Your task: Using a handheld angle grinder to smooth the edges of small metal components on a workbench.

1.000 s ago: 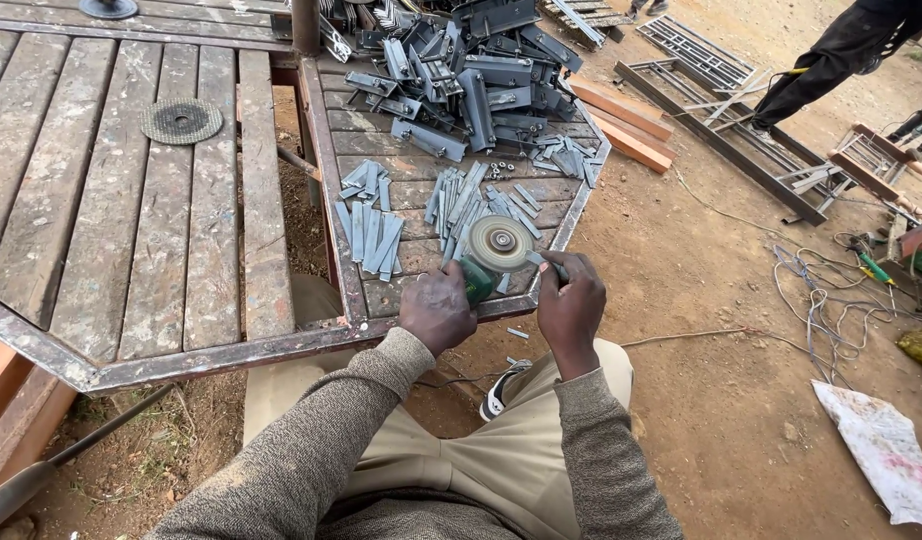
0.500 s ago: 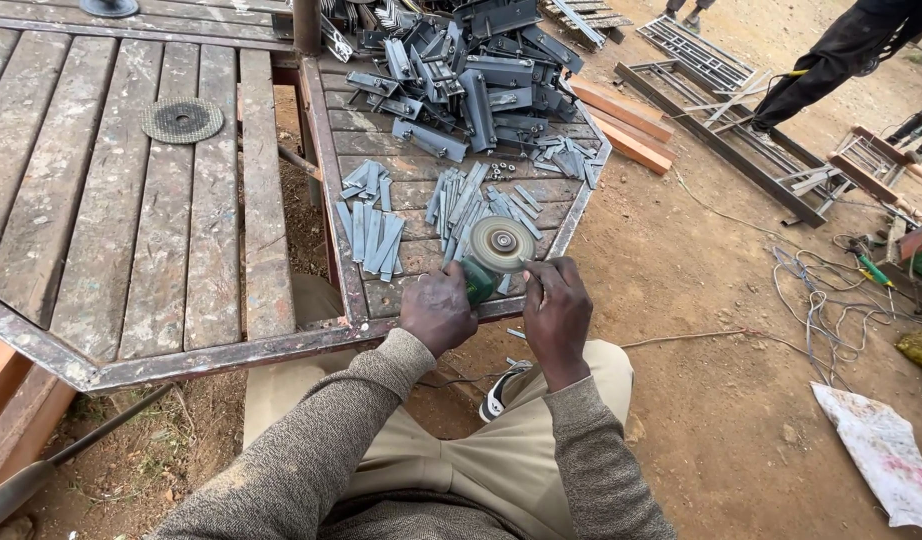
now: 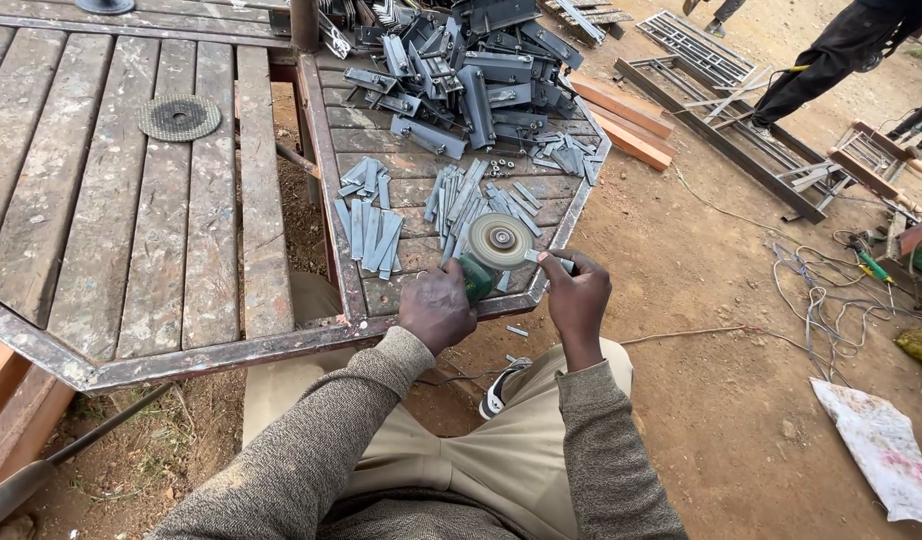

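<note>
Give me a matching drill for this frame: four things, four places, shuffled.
Things:
1. Green-bodied angle grinder with round grey disc
2. Loose dark round grinding disc
3. Crumpled white cloth with red stains
4. Small flat grey metal strip

Places:
A. On the dirt ground at far right
B. Pinched in the right hand
C. Gripped by the left hand
D. Lying alone on the wooden slats at left

Pairs: 1-C, 2-D, 3-A, 4-B
</note>
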